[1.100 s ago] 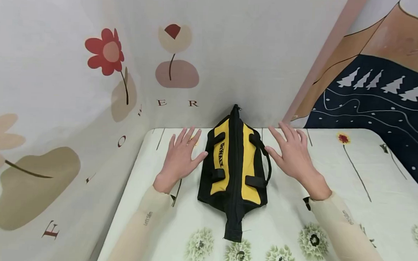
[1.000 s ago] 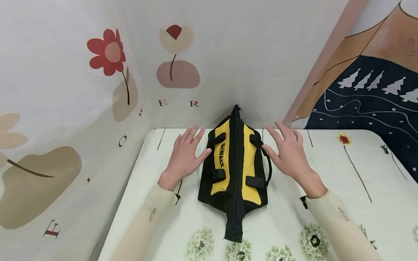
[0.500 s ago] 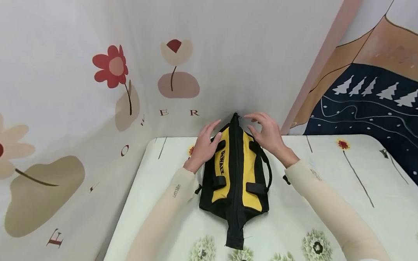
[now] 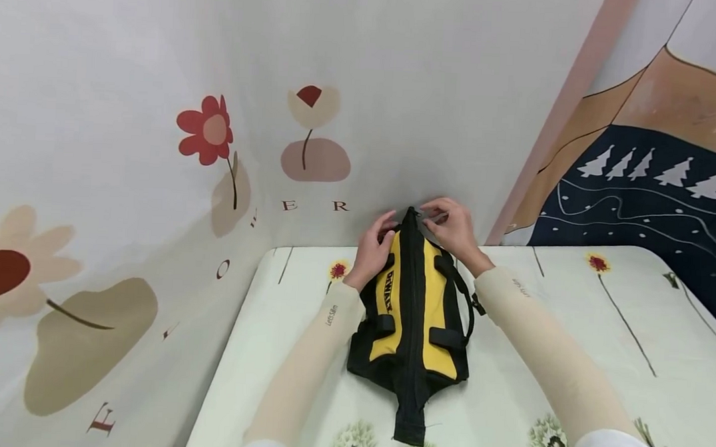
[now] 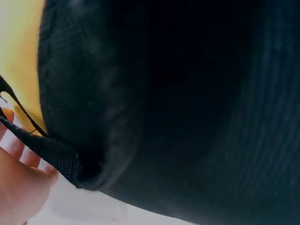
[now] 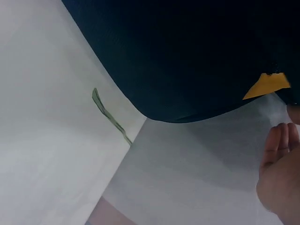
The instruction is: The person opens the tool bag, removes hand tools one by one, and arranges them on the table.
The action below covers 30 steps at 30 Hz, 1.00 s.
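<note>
A black-and-yellow DeWalt tool bag (image 4: 384, 348) lies on the bed-like surface, its zipper (image 4: 413, 292) running lengthwise along the top. My left hand (image 4: 373, 251) is at the bag's far left side, fingers bent toward its far end and thumb over the bag's edge. In the left wrist view, that hand (image 5: 21, 183) shows beside a black strap (image 5: 51, 150). My right hand (image 4: 454, 229) is at the far tip of the zipper, index finger and thumb parted close to the small zipper pull (image 4: 418, 214). In the right wrist view, its fingers (image 6: 281, 140) show loosely bent beside the dark bag.
A white flower-print cover (image 4: 569, 339) spreads under the bag. Pale printed cloth (image 4: 399, 105) rises right behind the bag's far end and along the left. A dark cloth with white trees (image 4: 647, 203) hangs at the right. A carry handle (image 4: 465, 295) loops out on the bag's right.
Both hands have moved forward and inward from beside the bag to its far end. The right hand's fingers have come near the zipper pull. The view has tilted up slightly.
</note>
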Motion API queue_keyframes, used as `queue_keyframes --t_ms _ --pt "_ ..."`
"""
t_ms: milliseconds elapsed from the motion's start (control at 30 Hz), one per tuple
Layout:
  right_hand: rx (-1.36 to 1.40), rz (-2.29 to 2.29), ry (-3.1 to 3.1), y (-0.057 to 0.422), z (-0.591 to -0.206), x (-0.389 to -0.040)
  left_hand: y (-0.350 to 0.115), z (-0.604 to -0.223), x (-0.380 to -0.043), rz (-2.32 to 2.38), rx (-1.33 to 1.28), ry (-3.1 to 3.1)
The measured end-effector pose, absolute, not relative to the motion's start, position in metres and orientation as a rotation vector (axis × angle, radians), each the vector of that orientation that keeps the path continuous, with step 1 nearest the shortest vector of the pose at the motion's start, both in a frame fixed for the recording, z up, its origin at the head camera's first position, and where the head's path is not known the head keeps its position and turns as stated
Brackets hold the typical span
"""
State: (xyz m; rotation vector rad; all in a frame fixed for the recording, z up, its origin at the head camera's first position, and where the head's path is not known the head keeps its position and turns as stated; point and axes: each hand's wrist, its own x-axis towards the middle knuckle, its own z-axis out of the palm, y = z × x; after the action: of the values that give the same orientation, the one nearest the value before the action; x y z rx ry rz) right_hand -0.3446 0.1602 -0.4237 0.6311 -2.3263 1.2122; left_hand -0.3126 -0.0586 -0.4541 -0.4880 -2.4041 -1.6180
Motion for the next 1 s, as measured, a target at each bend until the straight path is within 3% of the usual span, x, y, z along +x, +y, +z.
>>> queue_keyframes --t_ms 467,1000 --pt "0.686 1.22 -2.307 0.151 -0.424 -0.351 -0.053 -0.46 -0.317 -1.643 -0.327 -2.321" --pt "0.494 1.477 -2.312 0.139 -0.404 -0.331 -0.046 -0.453 -0.321 -1.568 -0.057 -2.304"
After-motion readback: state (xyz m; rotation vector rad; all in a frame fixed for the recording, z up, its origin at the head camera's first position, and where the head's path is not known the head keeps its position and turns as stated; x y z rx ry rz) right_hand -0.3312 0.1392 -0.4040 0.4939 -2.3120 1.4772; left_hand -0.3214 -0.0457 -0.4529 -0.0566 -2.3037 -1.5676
